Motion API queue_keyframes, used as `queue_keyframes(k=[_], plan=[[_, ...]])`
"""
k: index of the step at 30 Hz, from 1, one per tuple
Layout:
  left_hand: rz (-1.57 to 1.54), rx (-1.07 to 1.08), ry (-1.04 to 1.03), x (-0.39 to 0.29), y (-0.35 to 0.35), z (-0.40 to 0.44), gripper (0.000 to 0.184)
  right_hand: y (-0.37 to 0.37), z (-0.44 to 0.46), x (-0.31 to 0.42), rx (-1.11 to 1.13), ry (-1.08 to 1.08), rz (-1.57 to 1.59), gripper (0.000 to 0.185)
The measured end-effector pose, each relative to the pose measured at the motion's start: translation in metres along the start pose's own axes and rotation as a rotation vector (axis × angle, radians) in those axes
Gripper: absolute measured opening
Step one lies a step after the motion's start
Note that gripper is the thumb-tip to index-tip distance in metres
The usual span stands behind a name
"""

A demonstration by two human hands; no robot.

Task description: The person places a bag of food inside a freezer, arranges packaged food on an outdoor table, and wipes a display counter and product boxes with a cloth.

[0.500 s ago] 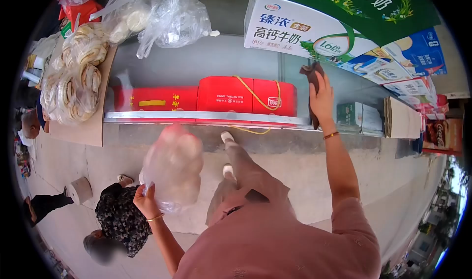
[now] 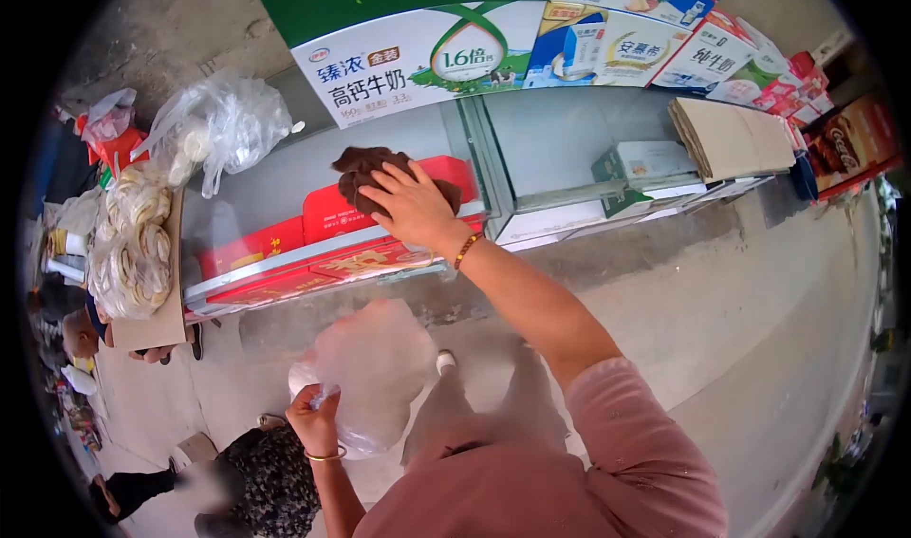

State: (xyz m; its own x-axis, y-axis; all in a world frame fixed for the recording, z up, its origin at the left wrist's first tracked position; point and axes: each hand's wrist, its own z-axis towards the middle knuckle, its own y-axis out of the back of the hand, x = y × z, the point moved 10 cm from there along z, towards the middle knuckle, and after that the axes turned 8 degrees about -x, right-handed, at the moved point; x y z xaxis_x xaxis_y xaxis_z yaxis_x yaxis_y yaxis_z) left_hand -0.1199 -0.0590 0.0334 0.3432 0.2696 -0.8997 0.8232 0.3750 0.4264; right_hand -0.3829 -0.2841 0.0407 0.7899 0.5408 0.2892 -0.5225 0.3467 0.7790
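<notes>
Cloth (image 2: 359, 164) lies bunched on the glass counter (image 2: 408, 134), above red boxes (image 2: 327, 217) that show through the glass. The right hand (image 2: 416, 213) rests on it, fingers spread. The left hand (image 2: 314, 421) pinches the gathered plastic of a bag (image 2: 375, 367), held apart from the counter's near side. Cartons (image 2: 418, 64) line the far side.

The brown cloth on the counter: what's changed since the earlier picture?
The right hand has moved the brown cloth leftward across the glass counter, from right of the red box to above it. The view has shifted too. Nothing was visibly let go or newly grasped; the left hand still holds the plastic bag.
</notes>
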Motion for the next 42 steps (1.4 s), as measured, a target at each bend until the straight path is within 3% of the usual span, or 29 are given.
queue_keyframes(k=[2, 9, 11, 13, 14, 16, 17, 18, 19, 20, 21, 24, 25, 26, 28, 30, 32, 34, 36, 38, 40, 42], plan=[[0.043, 0.009, -0.066, -0.011, -0.032, -0.007, 0.010, 0.013, -0.006, -0.036, -0.056, -0.012, 0.029, 0.039], [0.137, 0.241, -0.106, -0.062, -0.180, -0.092, 0.012, 0.234, -0.180, -0.321, -0.244, -0.468, -0.437, 0.035], [0.160, 0.339, -0.168, -0.089, -0.238, -0.118, 0.013, 0.280, -0.238, -0.345, -0.282, -0.491, -0.394, 0.036], [0.156, 0.425, -0.233, -0.121, -0.296, -0.150, 0.014, 0.324, -0.303, -0.309, -0.212, -0.468, -0.348, 0.036], [0.148, 0.492, -0.278, -0.135, -0.331, -0.171, 0.015, 0.328, -0.354, -0.306, -0.103, -0.661, -0.271, 0.033], [0.107, 0.614, -0.349, -0.148, -0.404, -0.203, 0.017, 0.325, -0.490, -0.316, -0.111, -1.108, -0.008, 0.033], [0.084, 0.695, -0.359, -0.156, -0.442, -0.222, 0.018, 0.325, -0.564, -0.319, -0.187, -1.389, 0.194, 0.043], [0.066, 0.787, -0.336, -0.168, -0.472, -0.253, 0.018, 0.320, -0.653, -0.301, -0.451, -1.742, 0.736, 0.053], [0.072, 0.849, -0.416, -0.181, -0.506, -0.276, 0.021, 0.353, -0.700, -0.284, -0.542, -1.823, 0.502, 0.054], [0.048, 0.913, -0.499, -0.198, -0.570, -0.296, 0.021, 0.378, -0.744, -0.270, -0.672, -1.918, 0.388, 0.044], [0.068, 0.996, -0.532, -0.212, -0.611, -0.331, 0.021, 0.400, -0.767, -0.272, -0.846, -1.803, 0.317, 0.030], [0.081, 1.205, -0.622, -0.250, -0.713, -0.441, 0.023, 0.475, -0.807, -0.270, -0.977, -1.771, 0.355, 0.034], [0.073, 1.287, -0.676, -0.262, -0.740, -0.483, 0.025, 0.506, -0.804, -0.274, -0.958, -1.749, 0.373, 0.053], [0.063, 1.327, -0.666, -0.272, -0.763, -0.518, 0.025, 0.546, -0.784, -0.278, -0.863, -1.677, 0.244, 0.060], [-0.004, 1.459, -0.912, -0.309, -0.807, -0.609, 0.028, 0.607, -0.750, -0.307, -0.667, -1.566, 0.107, 0.077], [-0.191, 1.504, -1.157, -0.337, -0.837, -0.685, 0.031, 0.643, -0.728, -0.348, -0.558, -1.468, -0.035, 0.080], [-0.326, 1.652, -1.298, -0.380, -0.862, -0.764, 0.039, 0.674, -0.743, -0.398, -0.636, -1.517, 0.030, 0.080], [-0.334, 1.755, -1.301, -0.417, -0.902, -0.822, 0.043, 0.708, -0.769, -0.444, -0.703, -1.570, 0.101, 0.079], [-0.314, 1.861, -1.291, -0.433, -0.942, -0.876, 0.047, 0.747, -0.796, -0.483, -0.720, -1.506, -0.114, 0.071], [-0.593, 1.927, -1.599, -0.467, -0.937, -0.938, 0.051, 0.794, -0.830, -0.512, -0.868, -1.540, -0.108, 0.066], [-0.694, 1.933, -1.688, -0.496, -0.955, -0.990, 0.051, 0.838, -0.875, -0.540, -1.095, -1.565, -0.073, 0.062], [-0.431, 2.045, -1.950, -0.473, -0.992, -1.048, 0.050, 0.864, -0.932, -0.569, -1.398, -1.546, 0.018, 0.057]])
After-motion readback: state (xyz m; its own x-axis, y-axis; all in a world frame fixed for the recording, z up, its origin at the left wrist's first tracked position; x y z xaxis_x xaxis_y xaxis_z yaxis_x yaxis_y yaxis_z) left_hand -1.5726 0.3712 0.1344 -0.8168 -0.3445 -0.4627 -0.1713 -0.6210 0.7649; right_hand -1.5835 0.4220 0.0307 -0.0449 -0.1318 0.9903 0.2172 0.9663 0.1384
